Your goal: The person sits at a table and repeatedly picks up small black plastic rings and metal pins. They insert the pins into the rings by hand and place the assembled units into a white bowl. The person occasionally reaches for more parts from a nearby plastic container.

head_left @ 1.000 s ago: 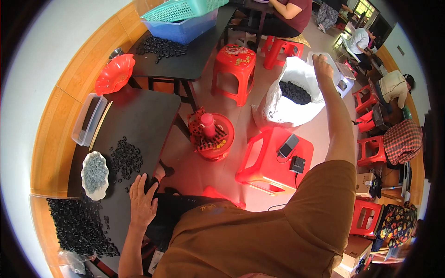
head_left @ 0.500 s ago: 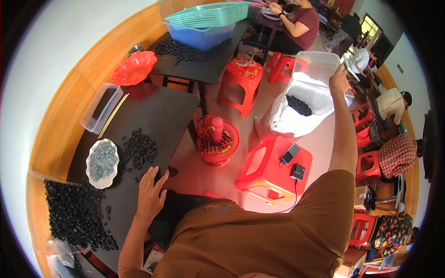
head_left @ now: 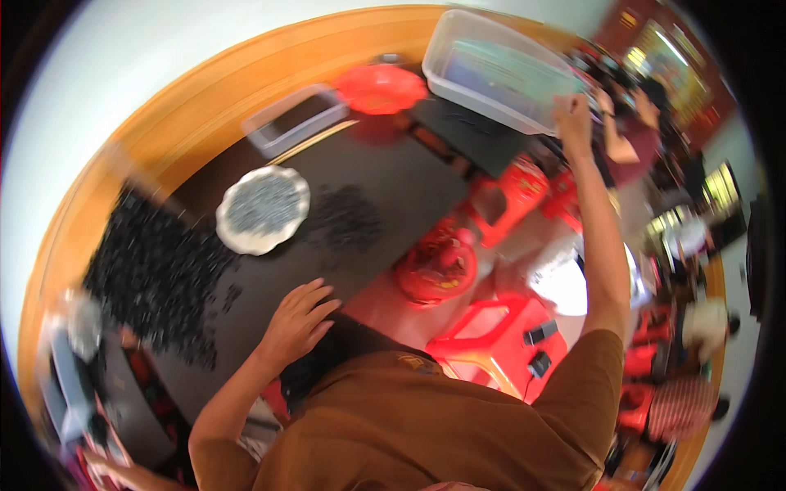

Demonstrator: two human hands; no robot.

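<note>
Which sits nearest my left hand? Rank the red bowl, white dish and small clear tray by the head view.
From your left hand:
1. White dish, ahead and slightly left.
2. Small clear tray, beyond the dish.
3. Red bowl, farther still, right of the tray.

No readable text or numbers; small yellow mark (head_left: 415,362) on brown shirt (head_left: 434,421) too blurred to read.

1. A white wall (head_left: 205,37) rises above orange wood panelling (head_left: 205,86), left.
2. A black counter (head_left: 393,184) lines the panelling.
3. Red stools (head_left: 495,348) stand on the floor (head_left: 405,326), right.
4. A bright window (head_left: 720,188) shows far right.
</note>
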